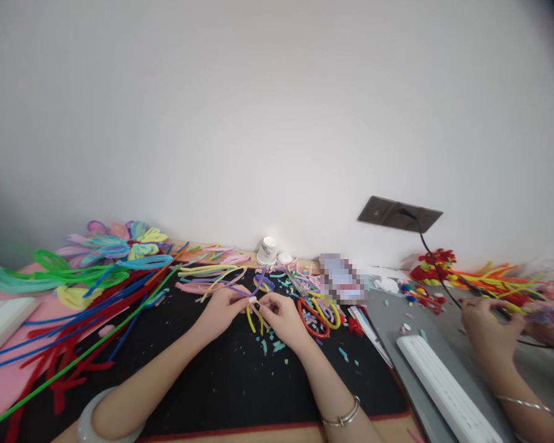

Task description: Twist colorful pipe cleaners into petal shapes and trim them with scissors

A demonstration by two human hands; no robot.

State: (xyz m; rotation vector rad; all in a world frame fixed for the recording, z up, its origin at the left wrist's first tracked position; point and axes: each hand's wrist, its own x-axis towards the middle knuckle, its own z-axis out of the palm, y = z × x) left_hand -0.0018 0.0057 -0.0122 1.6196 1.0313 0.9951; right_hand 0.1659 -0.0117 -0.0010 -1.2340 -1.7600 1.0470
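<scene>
Both hands meet over the black mat w/ red edging (pixel 203 381): the L hand (pixel 224 311) and R hand (pixel 281 317) each have their fingers pinched nearly shut at a small white piece (pixel 253 299), L fingers on its left side, R fingers on its right. That piece sits btwn the fingertips, above the mat's far half; a thin purple fuzzy stem (pixel 260 280) runs up & away from it, and yellow fuzzy stems (pixel 250 321) hang below; can't tell how they join. L wrist has 1 pale thick bangle (pixel 90 418), R wrist 1 thin silver-coloured bangle (pixel 344 421). Teal clippings (pixel 277 346) lie nr the R hand, w/ red and yellow fuzzy loops (pixel 311 329) just beyond. By the wall: 1 white paper cup (pixel 268 249), plus a flat rectangular item, pixelated (pixel 343 278), farther right. On the left, red, blue & green fuzzy stems (pixel 120 335) spread over a pink sheet (pixel 2 384) and the mat, w/ pastel looped petals (pixel 113 243) behind. To the right, on the grey surface (pixel 399 320), 1 long white bar (pixel 447 384) lies nr a co-worker's hand (pixel 489 326), its fingers curled nr a yellow stem; red fluffy shapes (pixel 436 264) sit against the wall.
</scene>
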